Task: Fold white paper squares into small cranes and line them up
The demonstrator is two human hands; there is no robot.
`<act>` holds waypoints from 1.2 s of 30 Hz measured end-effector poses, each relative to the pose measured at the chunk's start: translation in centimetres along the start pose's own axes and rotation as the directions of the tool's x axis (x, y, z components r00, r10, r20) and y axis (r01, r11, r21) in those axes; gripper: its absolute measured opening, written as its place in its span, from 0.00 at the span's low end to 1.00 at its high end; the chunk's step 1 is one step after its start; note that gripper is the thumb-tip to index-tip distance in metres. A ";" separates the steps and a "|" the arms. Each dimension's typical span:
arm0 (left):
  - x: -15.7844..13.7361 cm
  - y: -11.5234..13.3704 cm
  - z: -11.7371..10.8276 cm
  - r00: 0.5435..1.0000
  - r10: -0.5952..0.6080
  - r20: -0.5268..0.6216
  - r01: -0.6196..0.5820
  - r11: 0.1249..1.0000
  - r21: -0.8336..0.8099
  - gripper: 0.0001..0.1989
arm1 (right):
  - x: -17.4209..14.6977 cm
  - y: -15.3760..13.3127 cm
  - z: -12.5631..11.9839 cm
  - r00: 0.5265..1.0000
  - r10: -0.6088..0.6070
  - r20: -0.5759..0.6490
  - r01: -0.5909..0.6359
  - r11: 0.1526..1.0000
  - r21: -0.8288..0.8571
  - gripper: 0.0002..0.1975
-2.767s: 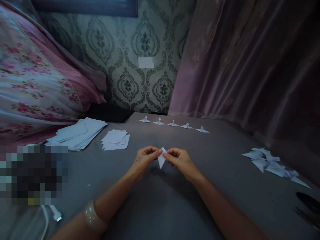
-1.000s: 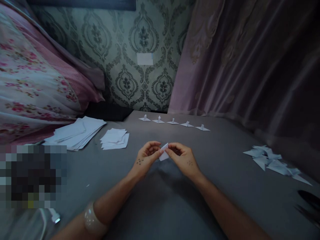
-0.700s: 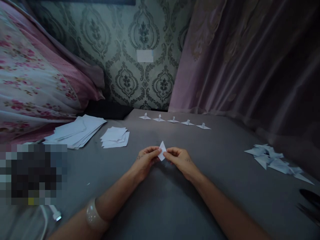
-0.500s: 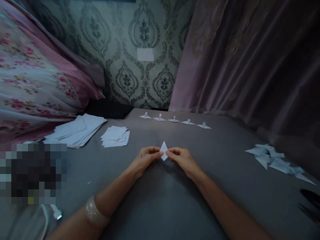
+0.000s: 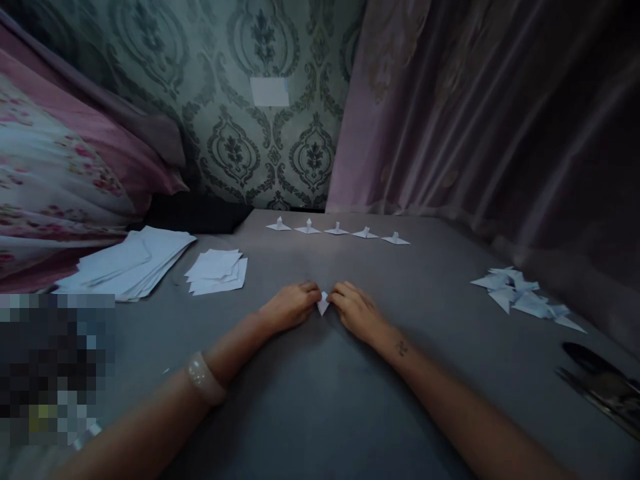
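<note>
A small piece of folded white paper [image 5: 323, 305] lies low over the grey surface, its lower point toward me. My left hand [image 5: 294, 303] pinches its left edge, fingers curled over the top. On the opposite edge my right hand [image 5: 355, 309] grips it the same way. Fingertips cover the paper's upper sides, so its folds there are hidden. Beyond my hands several small folded paper figures [image 5: 337, 229] stand in a row, each with pointed sides and an upright middle.
Square paper sheets [image 5: 220, 272] lie left of my hands, beside a larger stack of white paper [image 5: 125, 263]. A pile of folded paper pieces [image 5: 525, 297] rests at the right, with dark scissors-like tools [image 5: 595, 380] nearer me. Curtains [image 5: 425, 120] hang behind.
The folded paper shows less of itself between my fingers, its upper point no longer standing out. Both hands have turned, backs now upward. The view has shifted slightly to the right.
</note>
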State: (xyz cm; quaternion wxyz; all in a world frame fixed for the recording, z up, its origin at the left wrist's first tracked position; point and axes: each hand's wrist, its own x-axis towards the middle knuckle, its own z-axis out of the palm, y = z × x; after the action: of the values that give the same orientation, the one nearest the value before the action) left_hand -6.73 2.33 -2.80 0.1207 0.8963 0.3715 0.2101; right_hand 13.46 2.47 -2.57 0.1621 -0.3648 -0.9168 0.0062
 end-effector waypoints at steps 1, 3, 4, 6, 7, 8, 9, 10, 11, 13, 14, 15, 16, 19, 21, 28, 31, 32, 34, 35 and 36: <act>-0.1 0.0 0.0 1.000 -0.015 -0.007 0.015 0.999 -0.045 0.13 | -0.1 -0.1 -0.1 1.000 0.022 0.016 -0.023 0.999 0.039 0.14; -0.2 -0.1 -0.3 0.997 -0.080 -0.023 0.076 0.983 -0.166 0.15 | -0.3 -0.3 -0.2 0.995 0.092 0.034 -0.096 0.988 0.122 0.14; -0.3 -0.1 -0.5 0.993 -0.120 -0.021 0.112 0.967 -0.227 0.14 | -0.4 -0.4 -0.2 0.990 0.134 0.041 -0.139 0.978 0.156 0.14; -0.3 -0.2 -0.9 0.985 -0.173 0.005 0.165 0.931 -0.326 0.12 | -0.5 -0.5 -0.3 0.976 0.210 0.057 -0.217 0.952 0.214 0.12; -0.2 -0.4 -1.0 0.983 -0.184 0.014 0.177 0.915 -0.364 0.11 | -0.4 -0.5 -0.3 0.970 0.235 0.067 -0.244 0.939 0.241 0.11; -0.2 -0.6 -1.1 0.982 -0.191 0.019 0.182 0.900 -0.395 0.11 | -0.4 -0.4 -0.2 0.965 0.249 0.078 -0.261 0.927 0.268 0.10; -0.1 -0.7 -1.1 0.980 -0.197 0.018 0.186 0.890 -0.417 0.10 | -0.3 -0.3 -0.2 0.963 0.255 0.088 -0.270 0.917 0.293 0.10; 0.0 -0.9 -1.0 0.979 -0.203 0.021 0.192 0.884 -0.427 0.09 | -0.2 -0.2 -0.2 0.962 0.258 0.094 -0.275 0.909 0.314 0.10; 0.0 -1.0 -1.0 0.977 -0.210 0.030 0.202 0.881 -0.428 0.09 | -0.2 -0.1 -0.2 0.961 0.258 0.099 -0.276 0.902 0.332 0.10; 0.1 -1.1 -1.1 0.973 -0.221 0.060 0.226 0.884 -0.408 0.09 | 0.0 0.3 -0.1 0.961 0.257 0.103 -0.277 0.888 0.368 0.09; 0.1 -1.1 -1.2 0.972 -0.224 0.074 0.235 0.888 -0.396 0.09 | 0.0 0.4 -0.1 0.960 0.259 0.105 -0.280 0.879 0.387 0.09; 0.1 -1.0 -1.3 0.970 -0.225 0.086 0.241 0.891 -0.385 0.09 | 0.0 0.5 0.0 0.959 0.261 0.109 -0.282 0.869 0.407 0.09; 0.1 -1.0 -1.4 0.970 -0.224 0.095 0.243 0.895 -0.375 0.10 | 0.0 0.6 0.0 0.959 0.260 0.114 -0.284 0.859 0.426 0.09; 0.0 -0.9 -1.5 0.973 -0.210 0.091 0.229 0.911 -0.344 0.10 | 0.1 0.8 0.2 0.958 0.260 0.117 -0.284 0.841 0.460 0.09; -0.1 -1.0 -1.3 0.975 -0.211 0.069 0.221 0.917 -0.332 0.10 | 0.3 0.8 0.3 0.956 0.274 0.106 -0.291 0.836 0.465 0.09; 0.4 -1.5 -0.3 0.958 -0.287 0.017 0.274 0.895 -0.351 0.10 | 1.1 0.9 0.8 0.915 0.386 0.118 -0.397 0.805 0.442 0.09; 0.6 -1.5 -0.3 0.943 -0.333 0.023 0.319 0.878 -0.357 0.10 | 1.3 0.7 0.8 0.894 0.434 0.110 -0.436 0.791 0.429 0.08; 0.7 -1.5 -0.2 0.940 -0.341 0.024 0.327 0.875 -0.358 0.10 | 1.4 0.6 0.8 0.888 0.449 0.105 -0.448 0.788 0.422 0.08; 0.7 -1.6 0.0 0.936 -0.351 0.014 0.332 0.872 -0.358 0.09 | 1.5 0.4 0.7 0.875 0.473 0.104 -0.471 0.781 0.411 0.08; 0.7 -1.7 0.2 0.934 -0.357 0.005 0.335 0.871 -0.359 0.08 | 1.5 0.3 0.6 0.869 0.483 0.107 -0.481 0.776 0.408 0.08; 0.7 -1.8 0.3 0.931 -0.365 -0.004 0.339 0.869 -0.359 0.08 | 1.6 0.3 0.6 0.864 0.492 0.112 -0.491 0.770 0.408 0.08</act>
State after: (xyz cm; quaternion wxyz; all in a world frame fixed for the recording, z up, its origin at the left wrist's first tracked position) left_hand -7.22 4.08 -3.47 0.3024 0.7691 0.4889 0.2795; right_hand 12.37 3.80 -2.72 0.2307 -0.5475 -0.7656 0.2466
